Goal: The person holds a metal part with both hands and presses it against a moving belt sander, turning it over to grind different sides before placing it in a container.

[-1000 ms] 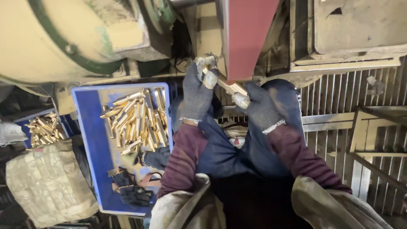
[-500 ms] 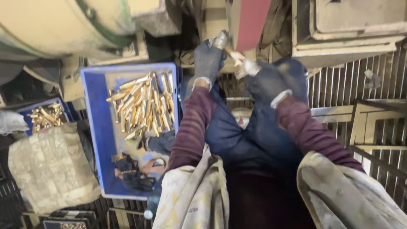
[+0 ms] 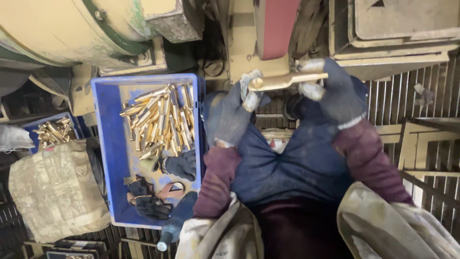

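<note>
Head view: two gloved hands at a red vertical sanding belt. Left hand in grey work glove, fingers closed on the round end of a long brass-coloured metal bar. Right hand in grey work glove, fingers closed on the other end. Bar held level, just below the belt's lower edge; contact with the belt not discernible.

Progress, by judgement: one piece in hand, a large pile remaining.

Left of the belt, a blue plastic crate with a heap of similar brass pieces, several dozen, exact count not possible. Spare dark gloves in the same crate, at least three. Farther left of the belt, a second smaller blue crate, likewise filled with brass pieces. Below it, one beige sack.
</note>
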